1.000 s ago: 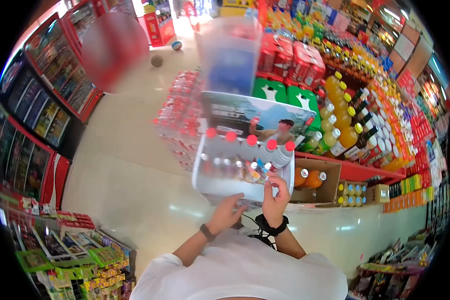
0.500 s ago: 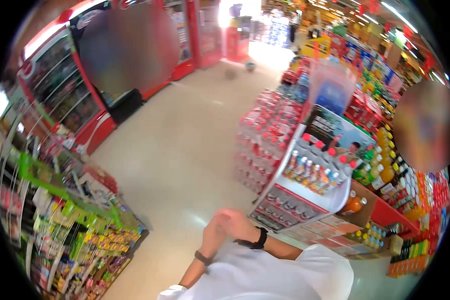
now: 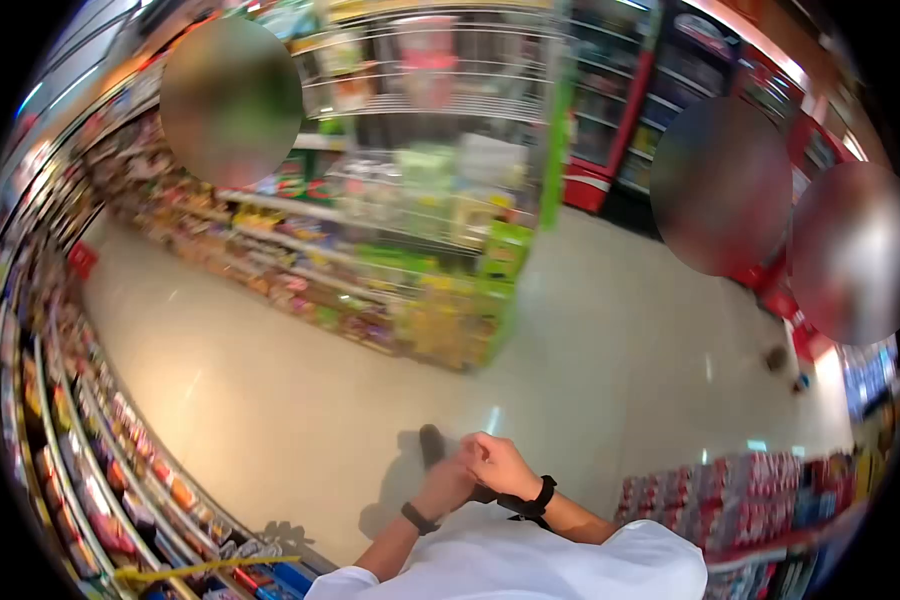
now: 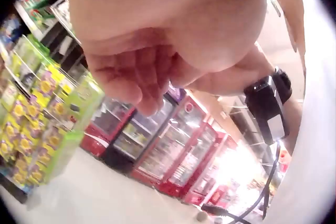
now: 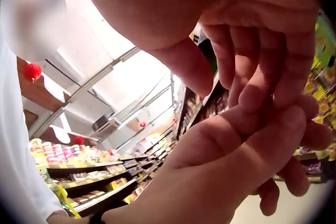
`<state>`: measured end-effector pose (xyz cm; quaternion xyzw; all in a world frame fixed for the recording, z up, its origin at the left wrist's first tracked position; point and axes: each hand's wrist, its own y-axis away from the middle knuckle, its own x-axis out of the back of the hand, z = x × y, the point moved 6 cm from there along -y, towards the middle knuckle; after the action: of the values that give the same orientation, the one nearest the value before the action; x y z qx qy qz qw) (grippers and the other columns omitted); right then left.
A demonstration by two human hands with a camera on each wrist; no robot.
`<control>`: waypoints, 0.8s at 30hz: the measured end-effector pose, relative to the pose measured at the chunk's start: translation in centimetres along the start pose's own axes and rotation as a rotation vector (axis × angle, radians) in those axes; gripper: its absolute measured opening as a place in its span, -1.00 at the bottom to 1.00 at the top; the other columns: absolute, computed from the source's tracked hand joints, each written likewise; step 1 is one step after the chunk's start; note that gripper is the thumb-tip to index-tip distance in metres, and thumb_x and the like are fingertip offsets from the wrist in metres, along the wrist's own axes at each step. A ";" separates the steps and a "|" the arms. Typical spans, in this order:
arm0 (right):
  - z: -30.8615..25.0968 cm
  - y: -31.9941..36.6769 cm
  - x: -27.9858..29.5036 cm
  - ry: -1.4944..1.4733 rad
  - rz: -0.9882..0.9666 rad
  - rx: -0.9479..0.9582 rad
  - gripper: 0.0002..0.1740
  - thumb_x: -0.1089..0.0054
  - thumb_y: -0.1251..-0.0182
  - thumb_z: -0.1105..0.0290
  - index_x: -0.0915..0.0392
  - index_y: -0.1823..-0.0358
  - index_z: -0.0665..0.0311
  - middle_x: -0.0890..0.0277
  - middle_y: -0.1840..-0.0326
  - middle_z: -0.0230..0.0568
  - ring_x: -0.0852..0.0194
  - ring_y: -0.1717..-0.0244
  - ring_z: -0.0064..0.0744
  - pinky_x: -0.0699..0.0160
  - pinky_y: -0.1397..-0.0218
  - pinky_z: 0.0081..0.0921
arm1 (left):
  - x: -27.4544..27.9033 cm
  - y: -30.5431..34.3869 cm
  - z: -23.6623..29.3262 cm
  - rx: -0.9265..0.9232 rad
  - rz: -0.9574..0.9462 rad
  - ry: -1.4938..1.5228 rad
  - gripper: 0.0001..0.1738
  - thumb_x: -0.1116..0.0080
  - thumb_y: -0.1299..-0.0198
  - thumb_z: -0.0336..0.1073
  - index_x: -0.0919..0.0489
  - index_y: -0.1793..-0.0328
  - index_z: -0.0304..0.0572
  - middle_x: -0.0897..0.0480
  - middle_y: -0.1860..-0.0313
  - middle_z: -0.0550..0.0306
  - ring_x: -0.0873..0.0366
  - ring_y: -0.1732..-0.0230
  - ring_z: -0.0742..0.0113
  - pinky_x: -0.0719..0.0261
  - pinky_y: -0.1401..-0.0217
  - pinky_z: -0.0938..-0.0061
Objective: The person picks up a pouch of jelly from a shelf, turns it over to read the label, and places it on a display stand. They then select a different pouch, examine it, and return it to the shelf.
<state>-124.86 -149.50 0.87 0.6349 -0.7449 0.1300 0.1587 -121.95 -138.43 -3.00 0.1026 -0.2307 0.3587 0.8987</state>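
In the head view, my left hand (image 3: 445, 487) and right hand (image 3: 503, 467) meet in front of the white shirt (image 3: 530, 560). From the right wrist view, the fingertips of the right hand bend loosely down onto the left hand (image 5: 231, 155), whose thumb and fingers reach out beneath them. No object shows in either hand. A dark band (image 3: 420, 517) circles the left wrist. On the right wrist sits a black strapped device (image 4: 268, 103) with a cable hanging from it.
Ahead stands a shelf rack (image 3: 420, 220) of packaged goods with a green end. A long curved shelf (image 3: 100, 440) runs down the left. Red and black drink coolers (image 3: 610, 110) line the back right. Stacked bottle packs (image 3: 710, 495) stand at right, beside the pale floor (image 3: 300, 390).
My view has swung left, away from the white display tray of bottles toward the shelf racks. Both hands left the tray and came together before the body.
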 end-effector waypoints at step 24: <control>-15.8 -38.3 -41.9 -0.021 -0.995 0.385 -0.69 -0.31 -0.38 0.26 -0.64 0.02 0.35 -0.71 0.23 -0.07 -0.72 0.23 -0.29 -0.68 0.13 -0.38 | 40.1 1.5 -28.4 0.498 0.780 -0.195 -0.69 -0.08 -0.25 -0.32 -0.61 -0.10 -0.21 -0.73 0.15 -0.19 -0.70 0.13 -0.23 -0.62 0.11 -0.03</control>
<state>-79.92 -111.53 -1.79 0.9303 -0.3178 0.1672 0.0744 -87.77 -103.46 -8.18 0.2540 -0.2422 0.7026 0.6190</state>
